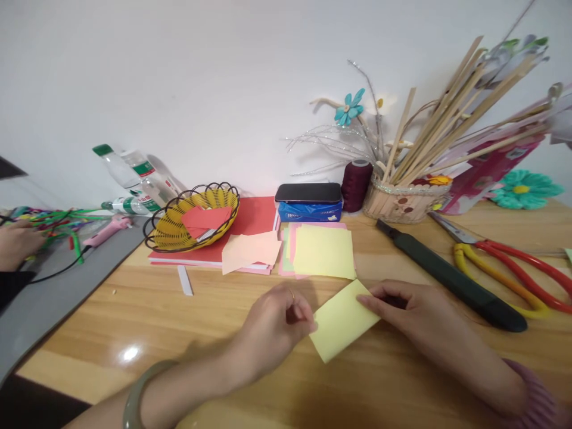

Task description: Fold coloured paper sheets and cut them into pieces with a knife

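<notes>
I have the yellow paper [342, 322] flat on the counter [179, 333] below the paper stack [324, 251]; my left hand [272, 328] pinches its left edge, my right hand [413, 310] presses fingertips on its right corner; I'd line edges up squarely before creasing

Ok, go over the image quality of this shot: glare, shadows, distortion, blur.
Head view: a small bright glare spot sits on the wooden table at lower left; the left hand and right hand cast soft shadows around the folded yellow paper; wide-angle distortion bends the table edge and stretches the wooden sticks at right; the centre is sharp, the corners slightly smeared.
</notes>
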